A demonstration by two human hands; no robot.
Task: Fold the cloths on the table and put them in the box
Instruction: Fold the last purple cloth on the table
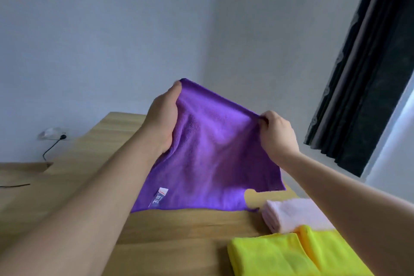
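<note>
Left hand (164, 119) and right hand (276, 134) pinch purple cloth (208, 159), fingertips hidden.

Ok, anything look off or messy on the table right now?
Nothing stands out. Both hands, left hand and right hand, hold the purple microfibre cloth up by its top corners; the folded pale pink cloth and yellow cloth lie tidy.

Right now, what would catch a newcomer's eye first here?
The purple cloth, held up mid-frame over the wooden table, pinched at its top corners by the left hand and right hand. At lower right lie a yellow cloth and a folded pink cloth.
</note>
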